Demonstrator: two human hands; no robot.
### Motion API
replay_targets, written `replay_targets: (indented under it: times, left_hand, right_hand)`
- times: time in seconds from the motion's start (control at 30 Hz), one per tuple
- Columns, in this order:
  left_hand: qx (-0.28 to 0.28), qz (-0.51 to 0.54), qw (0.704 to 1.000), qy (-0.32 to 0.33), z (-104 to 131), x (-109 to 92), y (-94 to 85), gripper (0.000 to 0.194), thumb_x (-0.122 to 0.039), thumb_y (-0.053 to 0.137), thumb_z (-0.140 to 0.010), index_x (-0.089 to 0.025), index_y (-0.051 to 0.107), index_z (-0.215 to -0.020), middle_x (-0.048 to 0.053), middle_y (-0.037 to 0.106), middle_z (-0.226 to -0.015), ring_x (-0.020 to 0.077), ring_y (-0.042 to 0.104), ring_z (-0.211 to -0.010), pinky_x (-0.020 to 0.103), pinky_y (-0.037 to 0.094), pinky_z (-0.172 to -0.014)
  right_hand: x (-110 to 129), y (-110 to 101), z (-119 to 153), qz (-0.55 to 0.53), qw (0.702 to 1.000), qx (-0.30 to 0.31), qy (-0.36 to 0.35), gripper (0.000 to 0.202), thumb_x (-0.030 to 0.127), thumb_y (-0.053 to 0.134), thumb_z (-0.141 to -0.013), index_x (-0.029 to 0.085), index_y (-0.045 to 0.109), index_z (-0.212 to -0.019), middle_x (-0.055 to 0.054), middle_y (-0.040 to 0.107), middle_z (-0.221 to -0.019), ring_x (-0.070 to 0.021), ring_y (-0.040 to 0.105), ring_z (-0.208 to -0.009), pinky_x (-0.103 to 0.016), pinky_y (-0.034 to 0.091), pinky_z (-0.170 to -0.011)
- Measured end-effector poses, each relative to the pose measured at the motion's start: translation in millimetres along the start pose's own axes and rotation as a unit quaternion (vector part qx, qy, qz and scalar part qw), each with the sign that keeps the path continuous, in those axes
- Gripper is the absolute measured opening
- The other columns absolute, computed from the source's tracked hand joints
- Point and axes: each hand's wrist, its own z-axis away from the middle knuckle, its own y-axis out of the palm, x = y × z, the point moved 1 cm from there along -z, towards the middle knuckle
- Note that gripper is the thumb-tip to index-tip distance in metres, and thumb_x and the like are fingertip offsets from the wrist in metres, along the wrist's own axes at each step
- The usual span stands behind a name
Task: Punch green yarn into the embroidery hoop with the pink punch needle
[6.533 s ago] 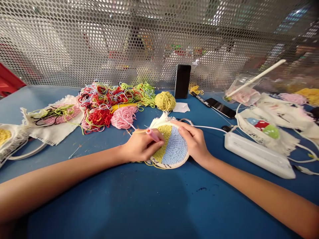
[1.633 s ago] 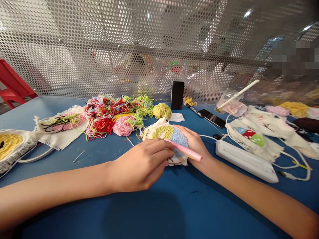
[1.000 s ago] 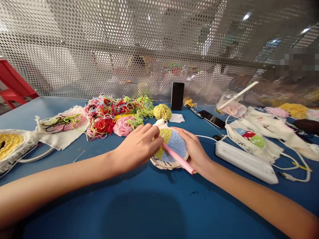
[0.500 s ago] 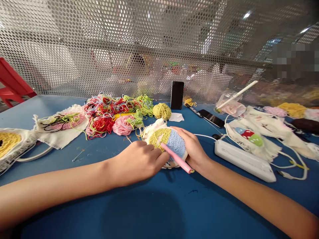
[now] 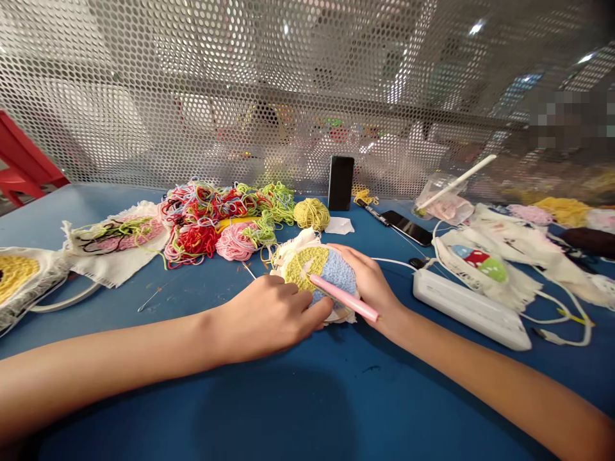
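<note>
A round embroidery hoop with white cloth [image 5: 293,246] is tilted up over the table. Yellow-green loops [image 5: 312,257] cover one part of the cloth and light blue loops [image 5: 340,272] another, with a pale bare patch in the yellow-green. My right hand [image 5: 372,282] grips the hoop's right edge. A pink punch needle [image 5: 346,298] points at the yellow-green area, its handle slanting down toward my right wrist. Along the hoop's lower left, my left hand [image 5: 276,314] is closed with curled fingers close to the punch needle; what they hold is hidden.
Behind the hoop lie tangled yarn [image 5: 211,205], a pink yarn ball [image 5: 235,242] and a yellow-green ball [image 5: 311,213]. An upright phone [image 5: 341,183] and a flat phone [image 5: 406,228] stand farther back. A white power strip [image 5: 471,308] with cables is at right; a threader [image 5: 151,299] lies left.
The handle end of the punch needle has swung up and to the right. My left thumb has shifted slightly right, and the hoop has tilted a little.
</note>
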Motion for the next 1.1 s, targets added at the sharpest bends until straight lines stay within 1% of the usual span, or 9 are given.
replay_targets:
  times: [0.13, 0.27, 0.43, 0.53, 0.67, 0.8, 0.9, 1.0, 1.1]
  left_hand:
    - [-0.004, 0.007, 1.000, 0.017, 0, -3, -1.9, 0.009, -0.014, 0.039, -0.088, -0.018, 0.047, -0.086, -0.003, 0.054, -0.062, 0.0108, 0.049, -0.049, 0.025, 0.031, -0.045]
    - [-0.001, 0.047, 0.999, 0.020, 0, -6, -4.6, 0.008, -0.013, 0.040, -0.087, -0.018, 0.045, -0.083, -0.003, 0.054, -0.062, 0.0101, 0.047, -0.048, 0.026, 0.031, -0.046]
    - [-0.045, 0.047, 0.998, -0.026, -1, -1, -5.7, 0.014, -0.018, 0.038, -0.089, -0.017, 0.045, -0.077, -0.003, 0.052, -0.056, 0.0101, 0.046, -0.045, 0.026, 0.030, -0.045]
    - [-0.055, 0.035, 0.996, -0.061, -2, 4, -5.2, 0.018, -0.026, 0.037, -0.091, -0.016, 0.048, -0.080, -0.003, 0.056, -0.059, 0.0114, 0.051, -0.047, 0.026, 0.030, -0.045]
    - [-0.006, 0.025, 0.993, -0.118, -3, 8, -3.0, 0.024, -0.036, 0.039, -0.091, -0.016, 0.051, -0.089, -0.002, 0.060, -0.063, 0.0148, 0.058, -0.051, 0.025, 0.026, -0.042]
    - [0.043, 0.033, 0.983, -0.173, -4, 9, -0.4, 0.025, -0.038, 0.040, -0.089, -0.016, 0.052, -0.094, -0.001, 0.062, -0.061, 0.0159, 0.059, -0.049, 0.024, 0.018, -0.040]
    - [0.069, 0.034, 0.977, -0.199, -4, 12, 1.6, 0.026, -0.037, 0.038, -0.090, -0.017, 0.054, -0.093, 0.001, 0.063, -0.063, 0.0163, 0.060, -0.051, 0.023, 0.015, -0.041]
    - [0.093, 0.049, 0.973, -0.203, -5, 16, 3.5, 0.025, -0.035, 0.039, -0.090, -0.018, 0.057, -0.091, 0.002, 0.067, -0.071, 0.0162, 0.062, -0.056, 0.023, 0.017, -0.043]
    - [0.112, 0.064, 0.975, -0.179, -5, 18, 5.3, 0.021, -0.033, 0.042, -0.089, -0.018, 0.057, -0.090, 0.001, 0.068, -0.075, 0.0155, 0.063, -0.059, 0.022, 0.021, -0.043]
  right_hand:
    - [0, 1, 1, -0.004, 1.000, 0.008, -0.009, 0.019, 0.029, 0.053, -0.080, 0.018, 0.067, -0.087, -0.004, 0.064, -0.104, -0.0196, 0.057, -0.097, -0.030, 0.044, -0.083]
    - [1, 2, 2, -0.007, 1.000, 0.009, -0.002, 0.020, 0.029, 0.052, -0.081, 0.017, 0.066, -0.088, -0.005, 0.064, -0.104, -0.0189, 0.058, -0.095, -0.029, 0.045, -0.081]
    - [1, 1, 2, -0.003, 1.000, 0.004, -0.004, 0.020, 0.029, 0.052, -0.081, 0.017, 0.066, -0.087, -0.005, 0.064, -0.103, -0.0186, 0.058, -0.095, -0.029, 0.044, -0.081]
    - [0, 0, 1, -0.004, 1.000, 0.003, 0.004, 0.018, 0.028, 0.053, -0.080, 0.019, 0.066, -0.088, -0.004, 0.064, -0.104, -0.0195, 0.058, -0.097, -0.030, 0.044, -0.082]
    - [-2, -2, 1, -0.002, 1.000, 0.005, -0.001, 0.018, 0.028, 0.053, -0.079, 0.021, 0.067, -0.088, -0.003, 0.064, -0.105, -0.0188, 0.058, -0.098, -0.030, 0.044, -0.083]
    - [-4, -1, 2, -0.001, 1.000, 0.011, 0.002, 0.019, 0.030, 0.053, -0.080, 0.022, 0.068, -0.089, -0.003, 0.064, -0.107, -0.0184, 0.058, -0.099, -0.030, 0.044, -0.085]
    - [-5, 0, 3, -0.008, 1.000, 0.003, 0.014, 0.018, 0.030, 0.054, -0.080, 0.022, 0.068, -0.088, -0.002, 0.064, -0.106, -0.0185, 0.059, -0.098, -0.030, 0.045, -0.083]
    - [-6, 1, 3, -0.021, 0.999, -0.002, 0.027, 0.018, 0.031, 0.055, -0.079, 0.022, 0.069, -0.086, -0.002, 0.065, -0.103, -0.0186, 0.059, -0.098, -0.030, 0.046, -0.081]
    - [-8, 0, 2, -0.018, 0.999, -0.011, 0.025, 0.017, 0.030, 0.058, -0.076, 0.021, 0.070, -0.085, -0.002, 0.065, -0.107, -0.0187, 0.058, -0.101, -0.029, 0.046, -0.080]
